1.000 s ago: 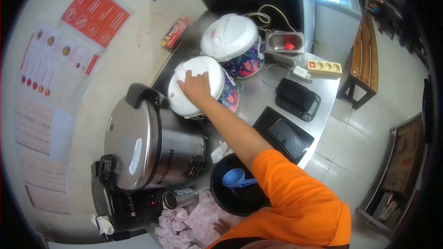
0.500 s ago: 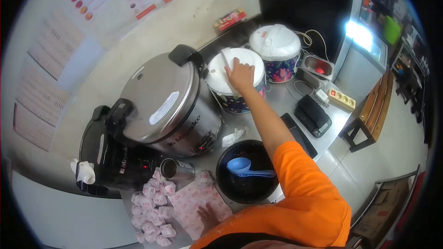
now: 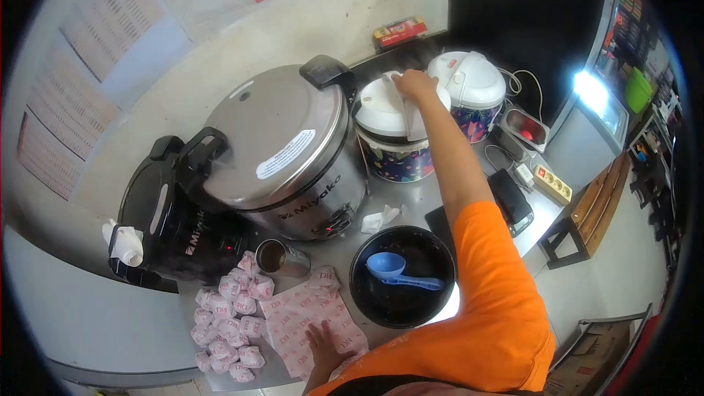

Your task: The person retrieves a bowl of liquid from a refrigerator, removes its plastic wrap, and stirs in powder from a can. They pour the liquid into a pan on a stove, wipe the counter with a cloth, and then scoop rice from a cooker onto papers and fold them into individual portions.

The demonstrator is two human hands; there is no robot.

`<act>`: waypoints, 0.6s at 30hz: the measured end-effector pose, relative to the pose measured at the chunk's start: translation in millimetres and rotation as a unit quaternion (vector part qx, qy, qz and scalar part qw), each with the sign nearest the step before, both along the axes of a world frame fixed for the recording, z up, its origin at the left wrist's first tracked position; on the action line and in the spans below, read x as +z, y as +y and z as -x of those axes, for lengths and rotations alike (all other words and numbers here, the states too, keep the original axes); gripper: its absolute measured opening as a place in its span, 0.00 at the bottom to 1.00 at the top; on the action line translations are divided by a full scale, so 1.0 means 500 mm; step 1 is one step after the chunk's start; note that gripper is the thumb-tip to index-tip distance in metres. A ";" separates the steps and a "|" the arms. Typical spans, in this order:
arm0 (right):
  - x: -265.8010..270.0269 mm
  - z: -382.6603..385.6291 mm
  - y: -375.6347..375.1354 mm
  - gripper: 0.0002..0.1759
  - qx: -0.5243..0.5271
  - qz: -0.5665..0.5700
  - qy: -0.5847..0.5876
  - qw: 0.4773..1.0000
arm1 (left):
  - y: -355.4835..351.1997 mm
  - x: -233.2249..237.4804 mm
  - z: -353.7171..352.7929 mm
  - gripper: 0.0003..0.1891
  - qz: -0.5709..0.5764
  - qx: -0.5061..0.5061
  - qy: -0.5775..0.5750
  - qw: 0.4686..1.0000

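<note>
My right hand (image 3: 416,86) grips the top of a white rice cooker lid (image 3: 378,108). The lid is raised at its near side, and a dark gap shows above the flower-patterned rice cooker (image 3: 398,164). My left hand (image 3: 320,346) lies with fingers spread on printed wrapping paper (image 3: 290,319). Several paper-wrapped bundles (image 3: 231,326) are heaped left of the paper, and one more wrapped bundle (image 3: 323,279) sits at its far corner. A black bowl (image 3: 364,299) to the right holds a blue scoop (image 3: 386,264).
A large steel Miyako cooker (image 3: 290,132) and a black Miyako cooker (image 3: 194,238) stand at the left. A metal cup (image 3: 282,258) is behind the paper. Another white-lidded cooker (image 3: 473,84), a steel container (image 3: 522,132) and a power strip (image 3: 551,184) are at the right.
The rice cooker lid was closed and has now come up at its near side, with my right hand moving up along with it. More of my left hand shows on the paper.
</note>
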State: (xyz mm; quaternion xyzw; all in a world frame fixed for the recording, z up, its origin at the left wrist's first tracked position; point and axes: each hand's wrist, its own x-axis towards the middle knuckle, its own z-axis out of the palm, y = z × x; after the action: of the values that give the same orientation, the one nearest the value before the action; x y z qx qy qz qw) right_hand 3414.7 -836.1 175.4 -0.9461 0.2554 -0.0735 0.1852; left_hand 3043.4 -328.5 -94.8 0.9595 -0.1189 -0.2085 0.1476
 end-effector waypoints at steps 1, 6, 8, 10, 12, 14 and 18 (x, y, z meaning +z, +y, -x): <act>-0.004 0.002 0.004 0.32 0.002 -0.008 0.013 1.000 | -0.002 0.005 -0.002 0.69 0.000 0.001 0.002 1.000; -0.102 0.007 0.043 0.34 -0.030 0.032 -0.080 0.996 | -0.016 0.030 -0.005 0.67 -0.023 -0.004 0.000 1.000; -0.133 0.033 0.059 0.31 -0.052 0.038 -0.128 0.990 | -0.025 0.050 -0.008 0.67 -0.015 0.006 0.018 1.000; -0.146 0.026 0.050 0.30 -0.057 0.039 -0.180 0.981 | -0.031 0.053 -0.017 0.67 -0.007 0.021 0.036 0.999; -0.165 0.029 0.049 0.28 -0.067 0.032 -0.238 0.968 | -0.020 0.034 -0.004 0.67 -0.009 0.008 0.004 1.000; -0.155 0.043 0.052 0.29 -0.045 0.042 -0.228 0.972 | -0.020 0.032 -0.004 0.67 -0.008 0.014 -0.001 1.000; -0.173 0.077 0.062 0.33 0.016 0.118 -0.231 0.966 | -0.033 0.063 -0.011 0.66 -0.042 0.028 0.040 0.998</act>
State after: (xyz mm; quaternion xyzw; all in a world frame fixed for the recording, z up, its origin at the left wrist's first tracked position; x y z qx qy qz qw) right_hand 3376.3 -805.0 88.9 -0.9225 0.1795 -0.3170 0.1277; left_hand 3048.9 -345.2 -63.3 0.9586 -0.0772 -0.2476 0.1175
